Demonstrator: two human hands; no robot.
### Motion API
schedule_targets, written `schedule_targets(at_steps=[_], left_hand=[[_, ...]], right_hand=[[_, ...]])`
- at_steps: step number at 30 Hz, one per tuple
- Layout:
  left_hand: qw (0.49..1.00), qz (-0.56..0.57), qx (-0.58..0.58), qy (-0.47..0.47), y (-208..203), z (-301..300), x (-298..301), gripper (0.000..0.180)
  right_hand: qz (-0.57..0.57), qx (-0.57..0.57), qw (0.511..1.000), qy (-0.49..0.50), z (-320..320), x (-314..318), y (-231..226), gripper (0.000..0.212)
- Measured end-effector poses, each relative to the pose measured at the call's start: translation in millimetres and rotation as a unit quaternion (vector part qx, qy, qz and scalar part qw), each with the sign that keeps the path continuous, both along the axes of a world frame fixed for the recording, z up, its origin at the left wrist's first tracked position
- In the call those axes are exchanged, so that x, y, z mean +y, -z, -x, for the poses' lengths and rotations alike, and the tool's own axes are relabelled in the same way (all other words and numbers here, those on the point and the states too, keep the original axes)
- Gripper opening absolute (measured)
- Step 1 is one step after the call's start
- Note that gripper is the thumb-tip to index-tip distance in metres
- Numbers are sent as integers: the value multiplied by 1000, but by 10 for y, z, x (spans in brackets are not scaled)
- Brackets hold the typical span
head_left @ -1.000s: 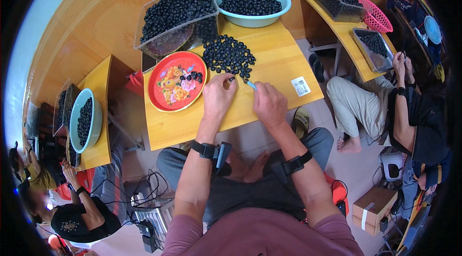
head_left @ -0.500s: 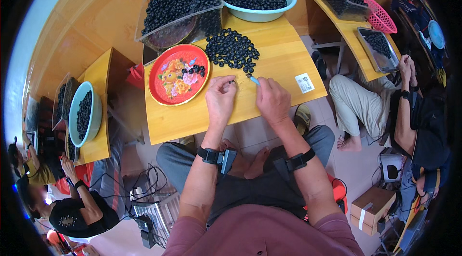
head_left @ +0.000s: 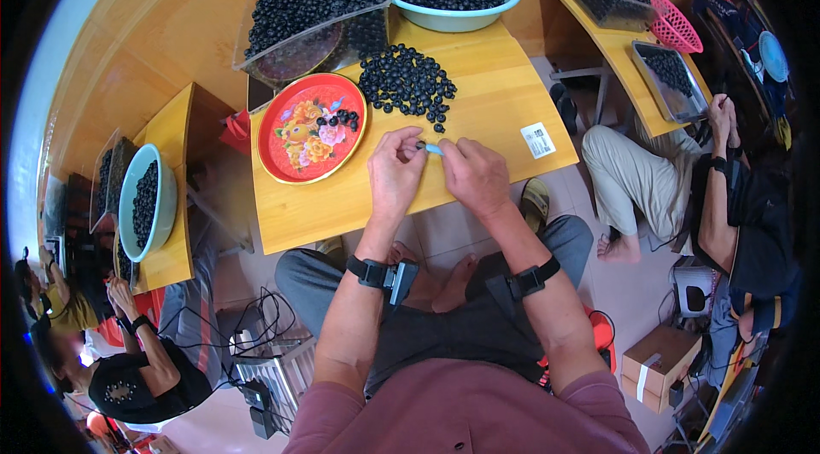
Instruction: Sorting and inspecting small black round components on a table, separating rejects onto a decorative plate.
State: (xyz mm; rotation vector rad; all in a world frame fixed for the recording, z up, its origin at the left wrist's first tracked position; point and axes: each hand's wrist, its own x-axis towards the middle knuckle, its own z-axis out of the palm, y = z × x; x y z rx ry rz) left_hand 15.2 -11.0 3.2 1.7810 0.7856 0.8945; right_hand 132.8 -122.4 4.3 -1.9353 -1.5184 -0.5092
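Observation:
My left hand pinches a small round black piece, a bead or a berry, I cannot tell which. In my right hand is a slim tool with a light-blue handle; its tip meets the piece at my left fingertips. Both hands are over the front part of the yellow wooden table. Just beyond them lies a loose heap of the same black pieces. To the left sits a round red floral tray with several black pieces on its right side.
At the table's back stand a clear bin and a light-blue basin, both full of black pieces. A white label is at the right. People work at side tables; another blue basin and a pink basket stand there.
My right hand has moved slightly left and down, bringing the tool from near the heap's edge to the piece in my left fingers. The left hand has barely moved.

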Motion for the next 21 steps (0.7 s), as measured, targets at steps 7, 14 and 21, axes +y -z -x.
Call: schedule_targets(at_steps=[7, 14, 21], left_hand=[[999, 18, -28, -2, 7, -3, 10, 32], [999, 30, -16, -6, 19, -5, 1, 33], [994, 94, -50, -5, -6, 16, -12, 38]], right_hand=[[12, -6, 1000, -1, -9, 8, -1, 13], [12, -7, 1000, 4, -10, 7, 10, 11], [42, 12, 998, 51, -12, 26, -14, 6]])
